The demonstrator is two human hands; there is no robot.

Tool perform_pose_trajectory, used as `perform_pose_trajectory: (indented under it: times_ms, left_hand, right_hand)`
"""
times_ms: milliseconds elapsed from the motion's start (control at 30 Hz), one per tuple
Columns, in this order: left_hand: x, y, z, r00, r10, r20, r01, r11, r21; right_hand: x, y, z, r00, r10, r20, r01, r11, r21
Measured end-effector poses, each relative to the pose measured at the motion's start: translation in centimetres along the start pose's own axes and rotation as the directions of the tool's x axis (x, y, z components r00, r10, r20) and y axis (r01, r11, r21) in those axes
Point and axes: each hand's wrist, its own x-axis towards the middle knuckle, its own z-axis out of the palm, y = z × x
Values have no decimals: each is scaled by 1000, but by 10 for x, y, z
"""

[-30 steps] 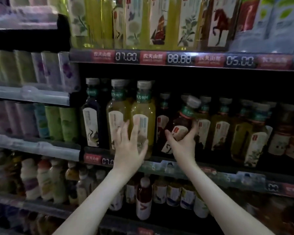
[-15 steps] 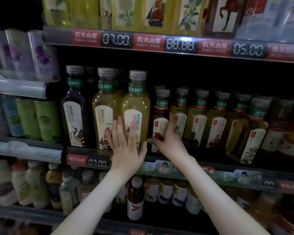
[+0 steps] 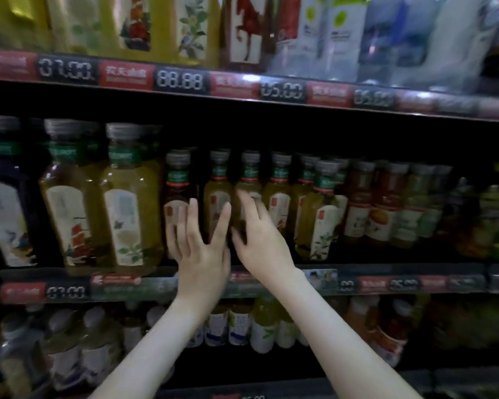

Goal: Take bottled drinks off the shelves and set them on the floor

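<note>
The middle shelf (image 3: pixel 271 279) carries a row of bottled teas with grey caps. My left hand (image 3: pixel 199 251) is spread open in front of a small dark tea bottle (image 3: pixel 177 185) and a small yellow tea bottle (image 3: pixel 218 191), fingers apart, holding nothing. My right hand (image 3: pixel 261 240) reaches up beside it, fingers extended against another small yellow tea bottle (image 3: pixel 249 180), not closed around it. Three large bottles stand to the left: a dark one (image 3: pixel 3 208) and two yellow ones (image 3: pixel 69 208) (image 3: pixel 127 208).
More small bottles (image 3: pixel 357 208) fill the shelf to the right. The upper shelf (image 3: pixel 242 87) with price tags holds tall bottles and water. A lower shelf holds several small bottles (image 3: pixel 242 323). The image is blurred.
The view has shifted to the right along the shelf. My left hand left the large yellow bottle and now fronts the small bottles. My right hand let go of the small bottle it had tilted and moved one bottle right.
</note>
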Motion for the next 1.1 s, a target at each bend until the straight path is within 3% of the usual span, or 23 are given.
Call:
perform_pose_trajectory:
  times_ms: [133,267,367,500,733,933,1100]
  left_hand:
    - [7,79,14,984,50,169,-21,985,-169]
    - [1,168,29,949,16,316,85,948,-305]
    - [-4,232,45,929,-23,370,156,931,-332]
    - [-8,292,67,903,-59,426,215,919,-330]
    - [12,330,104,904,29,426,107,950,-293]
    - [15,320,134,908,87,410,14,971,-238]
    - [11,301,141,897,155,415,-33,958,-285]
  right_hand:
    - [-31,52,-64,996,71,-56,-70,997,12]
    - [-68,109,-131,976,210,61,-218,953,211]
    - [-90,150,-174,978,200,66,-209,965,160]
    - [-113,212,-215,953,299,-53,-295,953,73]
    - [-104,302,-255,736,589,-333,-609,791,52]
    - [-76,344,-240,648,661,-379,-723,690,-36]
    - [-59,359,-225,522,735,-432,-835,544,-82]
